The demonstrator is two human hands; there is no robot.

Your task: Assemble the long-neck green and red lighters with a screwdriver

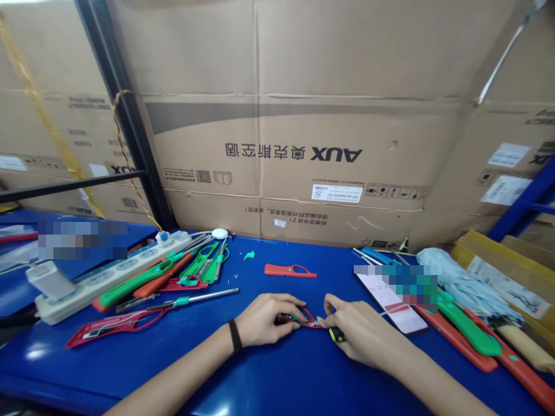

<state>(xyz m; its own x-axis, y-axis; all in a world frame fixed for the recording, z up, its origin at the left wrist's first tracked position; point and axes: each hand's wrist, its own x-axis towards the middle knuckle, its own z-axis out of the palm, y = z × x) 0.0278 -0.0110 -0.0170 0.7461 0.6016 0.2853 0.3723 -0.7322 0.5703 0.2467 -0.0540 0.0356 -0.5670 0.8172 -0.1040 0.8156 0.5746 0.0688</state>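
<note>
One slim red looped piece

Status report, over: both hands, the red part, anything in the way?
Left hand, right hand: both shut on red part. Part over table. Red handle beyond, apart.

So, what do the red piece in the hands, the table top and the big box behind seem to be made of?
Red piece: probably plastic, smooth even colour, thin loop. It is held between the left hand and right hand.
Table top: glossy blue, reflects light; painted metal or laminate, unclear.
Box: brown cardboard, matte, creased, printed.
</note>
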